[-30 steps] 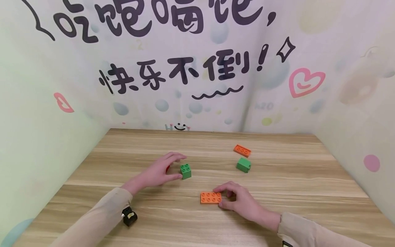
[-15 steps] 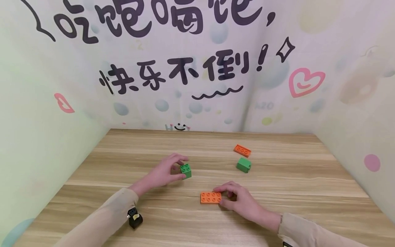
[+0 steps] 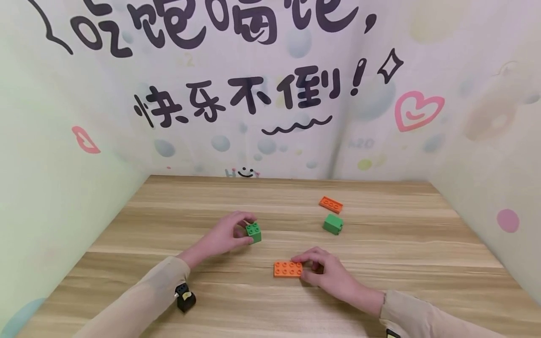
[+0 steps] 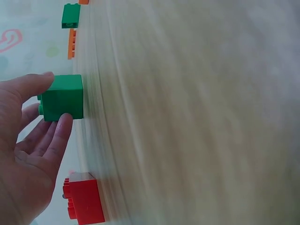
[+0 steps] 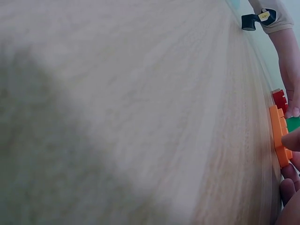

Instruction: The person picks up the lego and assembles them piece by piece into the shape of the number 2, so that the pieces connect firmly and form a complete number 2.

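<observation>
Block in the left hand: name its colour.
The block is green, clearest in the left wrist view.

A booth-like nook, in what kind of building cannot be told: a wood-grain table (image 3: 296, 234) hemmed on 3 sides by a creased, cloth-like backdrop (image 3: 291, 157) and pale side walls (image 3: 473, 173), printed with black lettering (image 3: 252, 101), pink hearts (image 3: 418, 111) and coloured dots (image 3: 508, 220)

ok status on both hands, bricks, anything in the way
Left hand pinches green brick. Right hand pinches orange brick by one end. Nothing visible between those bricks.
</observation>
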